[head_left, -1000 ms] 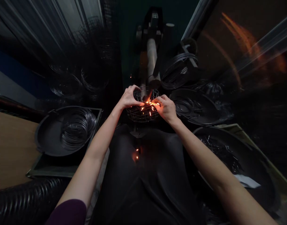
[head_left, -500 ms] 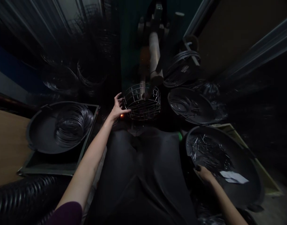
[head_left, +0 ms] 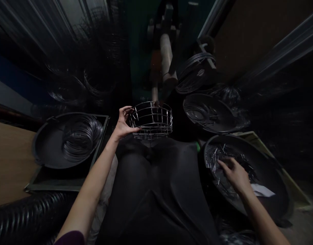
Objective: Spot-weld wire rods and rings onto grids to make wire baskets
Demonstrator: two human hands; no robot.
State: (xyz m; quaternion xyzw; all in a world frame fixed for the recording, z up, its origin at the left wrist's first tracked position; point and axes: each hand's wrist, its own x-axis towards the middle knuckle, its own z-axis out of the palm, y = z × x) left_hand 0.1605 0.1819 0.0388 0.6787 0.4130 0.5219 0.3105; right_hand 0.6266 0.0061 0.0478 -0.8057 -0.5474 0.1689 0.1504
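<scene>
Wire basket: The cage [head_left: 156,129] stood before the worker's lap, just below the machine's cylindrical arm [head_left: 166,51]; from where I stood, contact between them was impossible to tell.
Left hand: It [head_left: 123,126] spanned the basket's left side, thumb toward the near wires and fingers spread behind, a wide grip that seemed meant to steady it.
Right hand: It [head_left: 236,173] hung low over short wire pieces [head_left: 214,153], thumb and fingers drawn close; whether they pinched a piece, I could not tell.
Right-hand pan: The round pan [head_left: 267,163] sat beside the worker's knee, presumably for easy reach, a white sheet [head_left: 263,190] lying inside.
Dark apron: The covering [head_left: 158,180] draped the lap, likely as protection.
Left-hand pan: Opposite, another pan [head_left: 50,146] held coiled wire [head_left: 82,137], its raised wall probably keeping the loops together.
</scene>
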